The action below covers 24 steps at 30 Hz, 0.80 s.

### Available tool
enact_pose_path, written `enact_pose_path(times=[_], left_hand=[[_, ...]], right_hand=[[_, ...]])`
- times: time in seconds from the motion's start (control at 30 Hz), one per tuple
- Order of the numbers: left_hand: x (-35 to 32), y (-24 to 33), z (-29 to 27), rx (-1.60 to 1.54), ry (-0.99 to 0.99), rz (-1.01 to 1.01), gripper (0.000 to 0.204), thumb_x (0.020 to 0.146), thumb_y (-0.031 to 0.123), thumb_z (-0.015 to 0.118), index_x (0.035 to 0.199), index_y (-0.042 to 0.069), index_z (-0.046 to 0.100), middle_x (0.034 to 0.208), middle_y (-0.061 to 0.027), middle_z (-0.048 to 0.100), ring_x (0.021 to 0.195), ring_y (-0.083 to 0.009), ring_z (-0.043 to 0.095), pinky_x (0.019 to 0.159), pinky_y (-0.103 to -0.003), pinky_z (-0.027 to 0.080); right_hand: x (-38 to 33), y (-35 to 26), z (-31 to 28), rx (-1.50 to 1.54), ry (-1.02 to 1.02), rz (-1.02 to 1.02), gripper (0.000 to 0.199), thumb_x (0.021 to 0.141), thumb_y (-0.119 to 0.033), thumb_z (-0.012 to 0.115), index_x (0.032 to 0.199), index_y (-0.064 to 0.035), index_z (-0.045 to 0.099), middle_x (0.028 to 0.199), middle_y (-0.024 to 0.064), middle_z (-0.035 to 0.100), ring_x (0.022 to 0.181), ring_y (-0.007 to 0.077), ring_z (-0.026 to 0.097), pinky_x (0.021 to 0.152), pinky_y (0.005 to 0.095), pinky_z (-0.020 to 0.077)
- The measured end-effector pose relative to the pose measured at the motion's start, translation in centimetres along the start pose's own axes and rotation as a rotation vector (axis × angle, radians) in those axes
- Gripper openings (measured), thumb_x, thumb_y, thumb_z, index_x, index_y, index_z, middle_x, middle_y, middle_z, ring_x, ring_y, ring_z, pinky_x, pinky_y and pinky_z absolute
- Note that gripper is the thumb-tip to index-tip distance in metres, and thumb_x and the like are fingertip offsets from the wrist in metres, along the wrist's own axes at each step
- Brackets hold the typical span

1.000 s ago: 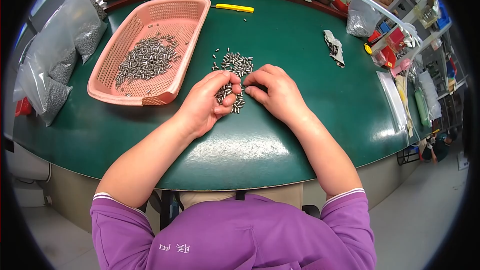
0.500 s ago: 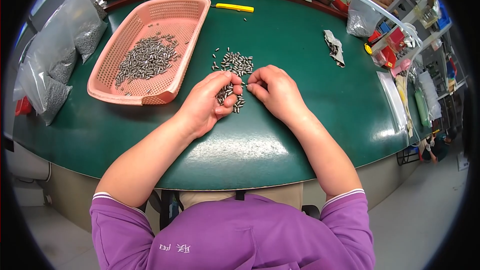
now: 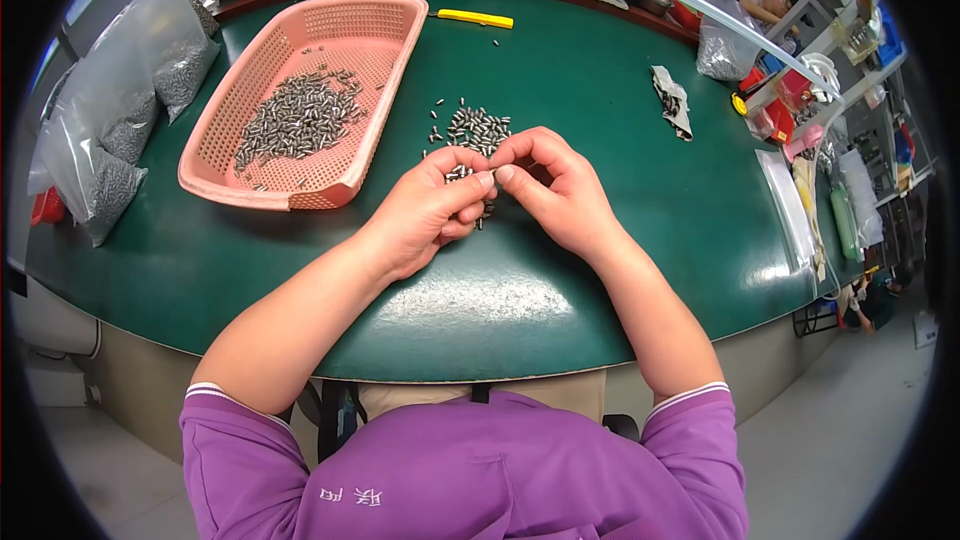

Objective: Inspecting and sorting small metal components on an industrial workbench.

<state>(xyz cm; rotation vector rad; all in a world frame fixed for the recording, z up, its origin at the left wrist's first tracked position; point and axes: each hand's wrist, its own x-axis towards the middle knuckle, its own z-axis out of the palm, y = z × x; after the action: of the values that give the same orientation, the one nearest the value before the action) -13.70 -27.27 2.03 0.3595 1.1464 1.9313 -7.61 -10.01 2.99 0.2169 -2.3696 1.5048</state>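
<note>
On the green tabletop, a loose pile of small silvery metal pins (image 3: 477, 127) lies just beyond my hands. My left hand (image 3: 425, 212) is closed beside the near part of the pile, its fingers curled and thumb against the forefinger; what it holds, if anything, is hidden. My right hand (image 3: 560, 190) pinches a tiny metal pin between thumb and forefinger, right at the left thumb's tip. More pins show under and between the two hands. To the left stands a pink perforated plastic basket (image 3: 205, 180) with a heap of the same pins inside.
A yellow utility knife (image 3: 476, 18) lies behind the pile. Clear plastic bags of small metal parts (image 3: 110, 185) line the left edge. A crumpled grey cloth or wrapper (image 3: 672, 102) lies on the right. A cluttered shelf rack (image 3: 800, 70) borders the table's right side.
My right hand has moved slightly left, and its fingertips now meet the left thumb. The left thumb has come forward toward the right fingers. The view has shifted slightly.
</note>
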Motion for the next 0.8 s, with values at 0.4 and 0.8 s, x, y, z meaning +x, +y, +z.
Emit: enact_pose_path(times=[0.4,0.8], left_hand=[[-0.1,0.4,-0.1,-0.052,0.007,-0.006,0.015,0.094,0.020,0.047,0.096,0.007,0.052,0.086,-0.0053,0.053,0.062,-0.0075,0.043,0.045,-0.018,0.030],[0.0,0.3,0.0,-0.033,0.044,0.021,0.020,0.095,0.023,0.047,0.101,0.005,0.053,0.089,-0.0052,0.053,0.066,-0.0075,0.045,0.046,-0.017,0.032]], right_hand=[[0.5,2.6,-1.6,-0.536,0.093,0.011,0.015,0.081,-0.010,0.061,0.094,-0.0082,0.067,0.091,0.0094,0.062,0.090,0.0280,0.059,0.080,0.0376,0.0484],[0.1,1.6,-1.9,-0.602,-0.068,-0.082,0.009,0.080,-0.007,0.064,0.088,-0.0057,0.066,0.084,0.0084,0.060,0.084,0.0227,0.059,0.074,0.0331,0.0484]])
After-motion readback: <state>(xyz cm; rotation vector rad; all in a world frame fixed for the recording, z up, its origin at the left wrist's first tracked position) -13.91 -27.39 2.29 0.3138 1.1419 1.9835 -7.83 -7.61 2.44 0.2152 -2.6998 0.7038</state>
